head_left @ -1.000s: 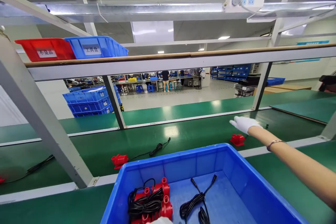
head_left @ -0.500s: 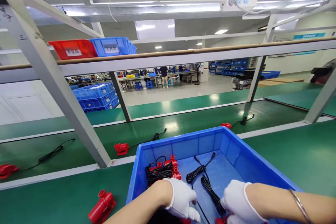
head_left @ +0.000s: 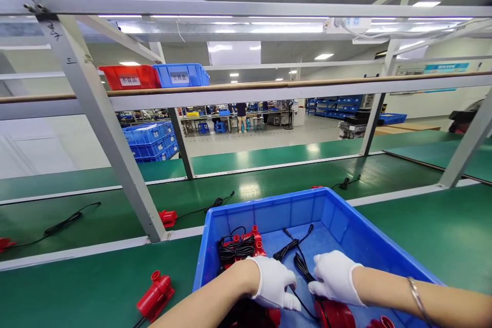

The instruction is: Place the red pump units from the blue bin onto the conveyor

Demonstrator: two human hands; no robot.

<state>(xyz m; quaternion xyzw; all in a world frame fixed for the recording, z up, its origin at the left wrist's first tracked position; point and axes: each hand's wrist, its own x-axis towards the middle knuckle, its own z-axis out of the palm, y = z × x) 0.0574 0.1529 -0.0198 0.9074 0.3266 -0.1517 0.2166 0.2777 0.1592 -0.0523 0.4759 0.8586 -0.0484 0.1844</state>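
Observation:
My left hand point(head_left: 273, 283), in a white glove, is low inside the blue bin point(head_left: 369, 238). Its thumb and fingertips are apart beside a thin black cable point(head_left: 303, 303), and I see nothing held between them. Also gloved, my right hand point(head_left: 335, 278) has its fingers closed on a coiled black cable point(head_left: 303, 268), just above a red pump point(head_left: 335, 313). Another coiled cable point(head_left: 286, 250) lies between the hands and the far wall. Several red pumps point(head_left: 258, 241) with bundled cables point(head_left: 235, 250) fill the bin's left side, partly behind my left forearm.
A red pump point(head_left: 156, 297) lies on the green bench point(head_left: 77, 287) left of the bin. More pumps point(head_left: 168, 218) with cables sit on the green strip behind. Metal posts point(head_left: 111, 138) rise there, and a shelf above carries a red bin point(head_left: 130, 78) and a blue bin point(head_left: 182, 76).
My view has tilted up slightly. My right hand has moved up and a little left, and the red pump below it shows more. The pumps on the far strip have shifted left.

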